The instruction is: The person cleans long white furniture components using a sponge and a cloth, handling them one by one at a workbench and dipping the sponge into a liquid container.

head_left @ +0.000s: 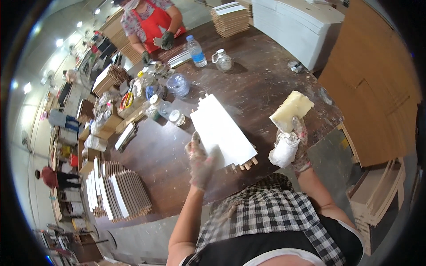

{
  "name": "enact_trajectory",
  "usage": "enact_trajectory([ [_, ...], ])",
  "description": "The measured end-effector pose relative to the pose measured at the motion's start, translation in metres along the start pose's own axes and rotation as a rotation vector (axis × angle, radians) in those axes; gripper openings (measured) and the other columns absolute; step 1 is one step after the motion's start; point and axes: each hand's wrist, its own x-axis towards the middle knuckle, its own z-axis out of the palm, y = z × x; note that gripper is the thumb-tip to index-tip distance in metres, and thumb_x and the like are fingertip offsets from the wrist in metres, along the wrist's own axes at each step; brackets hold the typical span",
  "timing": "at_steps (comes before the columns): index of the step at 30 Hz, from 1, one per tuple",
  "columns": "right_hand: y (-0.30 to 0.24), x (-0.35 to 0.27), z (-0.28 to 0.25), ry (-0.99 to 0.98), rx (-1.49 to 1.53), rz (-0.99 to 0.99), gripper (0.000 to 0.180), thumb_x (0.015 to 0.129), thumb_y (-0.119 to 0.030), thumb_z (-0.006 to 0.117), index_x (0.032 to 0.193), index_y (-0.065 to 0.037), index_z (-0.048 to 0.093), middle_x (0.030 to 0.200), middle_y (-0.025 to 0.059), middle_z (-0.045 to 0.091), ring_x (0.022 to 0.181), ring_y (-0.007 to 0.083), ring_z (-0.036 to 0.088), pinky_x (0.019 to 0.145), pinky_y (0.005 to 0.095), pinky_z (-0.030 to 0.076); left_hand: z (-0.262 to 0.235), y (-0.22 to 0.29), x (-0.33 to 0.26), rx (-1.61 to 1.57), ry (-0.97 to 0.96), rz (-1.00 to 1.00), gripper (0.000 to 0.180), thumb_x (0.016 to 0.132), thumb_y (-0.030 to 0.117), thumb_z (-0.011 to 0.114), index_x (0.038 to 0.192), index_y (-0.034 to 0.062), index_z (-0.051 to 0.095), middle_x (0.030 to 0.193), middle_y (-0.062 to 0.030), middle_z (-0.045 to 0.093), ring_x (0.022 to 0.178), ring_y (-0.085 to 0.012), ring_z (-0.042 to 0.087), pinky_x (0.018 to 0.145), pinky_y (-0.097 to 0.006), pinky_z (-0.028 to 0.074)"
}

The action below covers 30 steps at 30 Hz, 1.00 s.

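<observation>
Dark table (pixel 164 177) with a white-topped stack of slats (pixel 224 131) at its near middle. Left hand (pixel 199 162) loosely spread at the stack's left edge, contact unclear; right hand (pixel 301 137) pinching a yellow foam block (pixel 290 108) above bunched white cloth (pixel 284 150). Possible faults: stack slippage from uneven pressure; dropped block from a one-edge pinch.

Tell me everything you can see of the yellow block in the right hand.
The yellow block is pale and roughly rectangular, with uneven, ragged edges; it looks like foam or sponge. The gloved right hand holds it by its lower part, tilted, with its upper right end raised. A crumpled white bundle, apparently cloth, is at the same hand, just below it. In the picture it shows against the brown table, right of the white panel. Whether it is wet cannot be told.
</observation>
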Motion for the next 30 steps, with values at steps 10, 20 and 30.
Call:
enact_trajectory([
  [10, 0.016, 0.011, -0.006, 0.119, 0.081, 0.174, 0.04, 0.089, -0.037, 0.054, 0.109, -0.002, 0.055, 0.081, 0.0092, 0.06, 0.057, 0.0167, 0.057, 0.046, 0.0286, 0.047, 0.018, 0.025, -0.002, -0.048, 0.044, -0.189, 0.071, 0.08, 0.017, 0.069, 0.136, -0.0031, 0.031, 0.11, -0.0186, 0.048, 0.102, -0.027, 0.046, 0.092, -0.039, 0.04],
  [20, 0.0, -0.003, -0.022, 0.049, -0.013, -0.085, 0.04, 0.09, -0.032, 0.053, 0.118, -0.002, 0.049, 0.092, 0.009, 0.058, 0.074, 0.016, 0.059, 0.059, 0.0293, 0.051, 0.005, 0.01, -0.002, -0.165, -0.131, 0.013, 0.097, 0.073, 0.02, 0.078, 0.143, -0.0009, 0.014, 0.143, -0.0215, 0.03, 0.134, -0.0276, 0.027, 0.108, -0.036, 0.028],
  [30, -0.005, -0.106, 0.014, -0.098, 0.257, -0.001, 0.059, 0.073, 0.008, 0.063, 0.127, -0.002, 0.041, 0.116, 0.0166, 0.055, 0.102, 0.0267, 0.058, 0.083, 0.0413, 0.054, -0.054, -0.031, -0.005, -1.195, -0.534, -0.445, 0.071, 0.076, 0.008, 0.066, 0.135, -0.0042, 0.029, 0.103, -0.016, 0.059, 0.078, -0.0199, 0.064, 0.061, -0.026, 0.057],
])
